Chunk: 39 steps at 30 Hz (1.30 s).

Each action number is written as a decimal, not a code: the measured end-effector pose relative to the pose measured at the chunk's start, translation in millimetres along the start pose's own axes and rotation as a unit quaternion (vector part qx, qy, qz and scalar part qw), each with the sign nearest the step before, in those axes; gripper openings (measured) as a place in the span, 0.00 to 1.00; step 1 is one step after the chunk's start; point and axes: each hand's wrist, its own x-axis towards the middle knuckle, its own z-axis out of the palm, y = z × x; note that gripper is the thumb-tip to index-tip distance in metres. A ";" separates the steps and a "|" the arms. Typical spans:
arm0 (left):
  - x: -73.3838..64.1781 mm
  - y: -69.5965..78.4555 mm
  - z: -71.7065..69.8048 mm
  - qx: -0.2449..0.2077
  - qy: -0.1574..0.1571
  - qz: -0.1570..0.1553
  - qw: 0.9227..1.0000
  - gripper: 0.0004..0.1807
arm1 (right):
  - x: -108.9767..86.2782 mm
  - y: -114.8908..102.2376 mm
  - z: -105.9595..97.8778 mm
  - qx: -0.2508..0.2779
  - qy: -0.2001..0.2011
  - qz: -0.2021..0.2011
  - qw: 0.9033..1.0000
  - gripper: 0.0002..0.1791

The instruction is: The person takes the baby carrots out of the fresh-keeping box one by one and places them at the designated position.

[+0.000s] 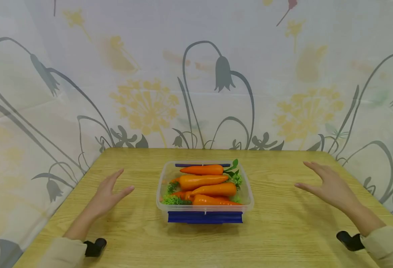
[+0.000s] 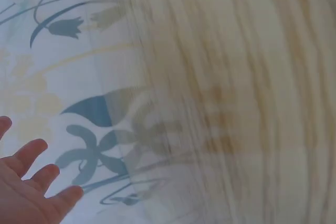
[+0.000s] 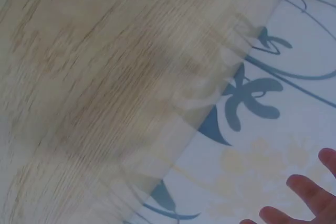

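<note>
In the head view a clear plastic container with blue side clips stands in the middle of the table. Several orange carrots with green tops lie inside it, heaped on one another. My left hand hovers to the container's left, fingers extended and thumb apart, holding nothing. On the other side, my right hand is held in much the same way, also with nothing in it. Both hands are apart from the container. The wrist views show only spread fingertips at the lower corners.
A light wood-grain table lies under everything. Behind it hangs a pale curtain printed with grey and yellow flowers, which also runs along the left and right sides. Black straps with small mounts sit at both wrists, by the light sleeves.
</note>
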 end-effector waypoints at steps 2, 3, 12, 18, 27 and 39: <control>0.3 4.0 1.7 -0.020 -0.003 -0.004 1.000 0.44 | 1.4 -3.9 -0.1 0.011 0.002 -0.001 1.000 0.48; 0.2 6.0 2.6 -0.028 -0.004 -0.006 1.000 0.44 | 2.0 -5.9 0.0 0.014 0.003 -0.001 1.000 0.48; 2.1 18.6 13.0 -0.115 0.007 0.002 0.993 0.42 | 8.6 -24.6 0.0 0.030 0.020 -0.022 0.999 0.47; 3.0 29.8 19.4 -0.165 -0.011 0.000 0.986 0.41 | 13.7 -31.5 2.8 0.038 0.028 -0.030 0.998 0.46; 4.0 46.0 30.7 -0.223 -0.046 -0.006 0.974 0.37 | 20.4 -41.9 6.1 0.043 0.028 -0.038 0.998 0.45; 6.0 56.0 46.8 -0.278 -0.074 -0.005 0.958 0.33 | 31.4 -58.4 9.5 0.057 0.033 -0.060 0.996 0.43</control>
